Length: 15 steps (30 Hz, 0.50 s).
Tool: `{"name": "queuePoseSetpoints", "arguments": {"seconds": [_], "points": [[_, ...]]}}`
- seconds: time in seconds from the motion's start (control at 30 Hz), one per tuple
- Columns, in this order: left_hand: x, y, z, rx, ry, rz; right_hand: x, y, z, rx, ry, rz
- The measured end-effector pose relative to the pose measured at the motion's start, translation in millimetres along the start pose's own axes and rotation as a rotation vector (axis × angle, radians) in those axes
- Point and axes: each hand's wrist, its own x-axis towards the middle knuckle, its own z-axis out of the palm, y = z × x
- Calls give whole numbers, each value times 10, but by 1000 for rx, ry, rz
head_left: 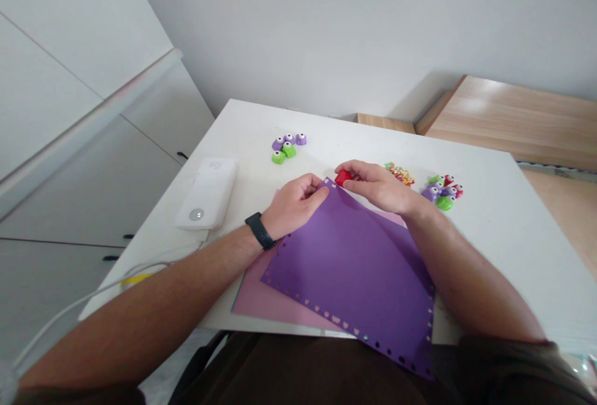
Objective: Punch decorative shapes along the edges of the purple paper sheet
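Right at the top corner of the purple sheet (349, 274), the left hand (293, 203) pinches the paper, and the right hand (377, 186) pinches a red punch (342, 176) just beside it, above a pink sheet (275, 287) on the surface (466, 249).

Punched sheet (349, 274) atop cardstock (265, 293) on table (485, 231); paper punches (288, 148) behind.

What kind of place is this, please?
Probably a home craft space: a white table holds purple cardstock with punched heart edges, a red paper punch, and more small paper punches.
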Motion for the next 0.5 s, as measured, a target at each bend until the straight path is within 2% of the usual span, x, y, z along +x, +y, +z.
{"name": "queuePoseSetpoints", "arguments": {"seconds": [0.37,0.5], "points": [[1,-15,7,-10,-7,14,51,62,23,200,41,19],[-3,-22,12,-20,-11,25,48,28,37,163,32,44]]}}
